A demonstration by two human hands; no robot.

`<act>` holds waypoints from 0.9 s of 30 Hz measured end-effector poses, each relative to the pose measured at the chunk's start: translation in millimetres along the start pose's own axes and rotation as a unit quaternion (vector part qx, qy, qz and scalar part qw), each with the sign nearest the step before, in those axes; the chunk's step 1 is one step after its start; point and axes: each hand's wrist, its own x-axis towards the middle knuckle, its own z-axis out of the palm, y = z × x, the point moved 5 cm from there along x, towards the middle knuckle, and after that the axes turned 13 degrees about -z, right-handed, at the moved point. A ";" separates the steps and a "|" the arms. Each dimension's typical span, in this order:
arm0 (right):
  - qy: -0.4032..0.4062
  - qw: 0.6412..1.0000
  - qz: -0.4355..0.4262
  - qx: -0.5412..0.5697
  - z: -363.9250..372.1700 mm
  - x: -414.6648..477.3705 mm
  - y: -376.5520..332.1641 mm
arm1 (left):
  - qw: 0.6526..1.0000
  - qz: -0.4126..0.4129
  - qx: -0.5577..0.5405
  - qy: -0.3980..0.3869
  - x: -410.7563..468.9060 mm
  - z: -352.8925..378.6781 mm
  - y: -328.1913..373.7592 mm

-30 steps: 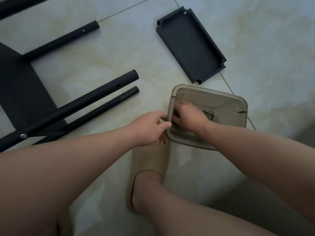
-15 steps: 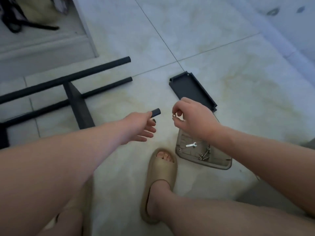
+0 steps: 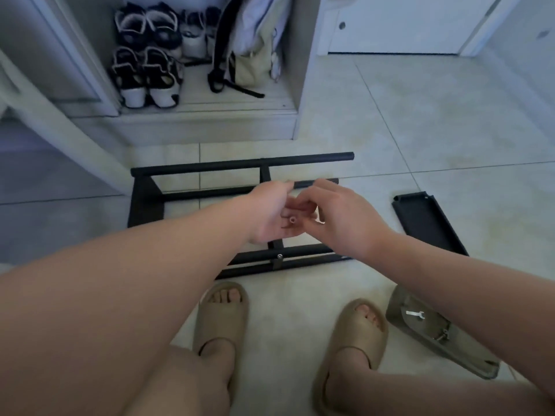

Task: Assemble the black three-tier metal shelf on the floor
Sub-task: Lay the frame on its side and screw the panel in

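On pale floor tiles, black shelf frame (image 3: 240, 165) lying on its side, just ahead of two feet in tan slippers (image 3: 220, 319). Above it, both hands meeting: right hand (image 3: 342, 220) with thumb and forefinger pinching a small metal nut (image 3: 292, 220), left hand (image 3: 267, 214) cupped beside it, fingers loosely together. To the right, loose black shelf tray (image 3: 429, 223); nearer, clear tub (image 3: 468, 358) holding spanner (image 3: 416, 315) and screws.

Both bare forearms reach forward and converge, the left forearm (image 3: 144, 271) coming from the lower left and the right forearm (image 3: 456, 265) from the right. The left hand (image 3: 268, 216) is turned palm inward with relaxed fingers. The right hand (image 3: 342, 219) faces it knuckles up, its curled fingers meeting the left palm at a small nut (image 3: 292, 220). Whether the right hand pinches the nut is unclear.
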 end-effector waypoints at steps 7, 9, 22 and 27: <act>-0.080 0.996 0.034 0.002 61.7 22.1 32.2 | 0.990 -0.046 0.036 0.127 34.3 -87.1 -3.4; -0.135 0.989 0.060 0.012 86.1 20.7 49.6 | 0.988 -0.044 0.043 0.141 51.6 -101.7 -2.6; -0.244 0.959 0.104 0.096 196.3 11.8 107.9 | 0.970 0.046 0.206 0.123 172.2 -109.5 -27.4; -0.221 0.967 0.079 0.102 195.8 3.6 107.4 | 0.953 0.096 0.265 0.114 178.1 -108.3 -23.6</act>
